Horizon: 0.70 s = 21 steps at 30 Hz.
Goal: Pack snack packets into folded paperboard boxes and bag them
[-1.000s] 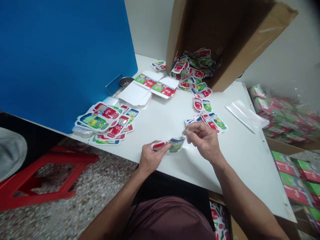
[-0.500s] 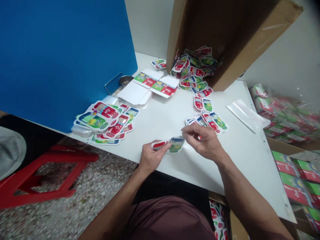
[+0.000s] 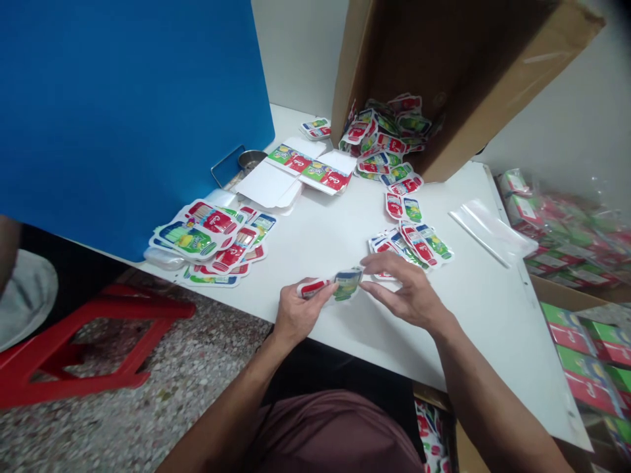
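The principal change concerns the right hand (image 3: 409, 289); half a second ago its thumb and forefinger were pinched together beside the outer end of the jar-shaped packet (image 3: 346, 284); they now stand apart, one near the upper and one near the lower corner of that end; whether either fingertip makes contact cannot be settled, the tips being small and slightly blurred. For the work in hand this is judged to mean that attention remains on that end, with the left hand (image 3: 298, 312) giving the firm support; that hand is clamped on the packet, thumb across the front at the middle, the red part to its left and the green part to its right; the packet is located over the front of the desk (image 3: 493, 341), between the two hands. Against the earlier frames, the left hand's grip is unaltered; more of the loose pile (image 3: 419, 244) beyond the right hand is exposed, the fingers covering less of it; the left-hand pile (image 3: 211, 236), the printed cartons (image 3: 276, 180) and the clear plastic bag (image 3: 493, 231) keep their arrangement; the cardboard box (image 3: 515, 69) stands at the back with packets spilling from its mouth.
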Motion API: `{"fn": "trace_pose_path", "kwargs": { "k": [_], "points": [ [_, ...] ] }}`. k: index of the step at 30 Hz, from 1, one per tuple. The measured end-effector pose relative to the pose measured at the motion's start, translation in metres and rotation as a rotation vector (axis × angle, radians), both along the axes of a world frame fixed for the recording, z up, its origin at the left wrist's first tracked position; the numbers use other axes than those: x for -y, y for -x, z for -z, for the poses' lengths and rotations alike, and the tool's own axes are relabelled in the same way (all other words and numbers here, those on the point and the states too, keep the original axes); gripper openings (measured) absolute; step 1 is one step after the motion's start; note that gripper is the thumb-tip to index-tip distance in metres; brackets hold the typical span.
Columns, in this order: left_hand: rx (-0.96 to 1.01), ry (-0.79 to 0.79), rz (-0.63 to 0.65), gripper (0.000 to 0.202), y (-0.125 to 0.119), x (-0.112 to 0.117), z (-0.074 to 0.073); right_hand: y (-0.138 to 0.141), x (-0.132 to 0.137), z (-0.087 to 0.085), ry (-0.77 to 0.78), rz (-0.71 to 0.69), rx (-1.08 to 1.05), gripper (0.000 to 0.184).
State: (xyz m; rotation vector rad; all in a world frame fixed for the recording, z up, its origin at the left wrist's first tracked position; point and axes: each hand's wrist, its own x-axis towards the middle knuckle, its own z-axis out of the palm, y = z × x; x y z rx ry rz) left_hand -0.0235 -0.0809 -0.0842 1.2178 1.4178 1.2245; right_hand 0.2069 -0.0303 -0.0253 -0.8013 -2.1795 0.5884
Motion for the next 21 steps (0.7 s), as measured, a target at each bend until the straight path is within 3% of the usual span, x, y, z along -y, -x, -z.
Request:
{"fn": "trace_pose_path", "kwargs": {
  "k": [2,5,9,14,21],
  "points": [
    [0.005,0.004,0.003,0.027,0.000,0.001,-0.001,0.000,0.000,-0.002,-0.061,0.065,-0.099,0.037],
    [0.007,0.002,0.006,0.026,0.000,0.002,-0.002,0.003,-0.002,-0.004,-0.107,0.036,-0.049,0.044],
    [0.025,-0.006,0.018,0.025,0.001,0.003,-0.003,0.008,-0.003,0.001,-0.116,-0.017,0.066,0.033],
    [0.046,0.011,0.022,0.023,0.001,0.004,-0.002,0.009,-0.001,0.012,-0.139,0.012,0.051,0.024],
    [-0.050,-0.094,0.030,0.020,-0.003,0.009,0.011,0.005,0.002,0.012,0.071,0.004,0.209,0.015]
  ]
}}
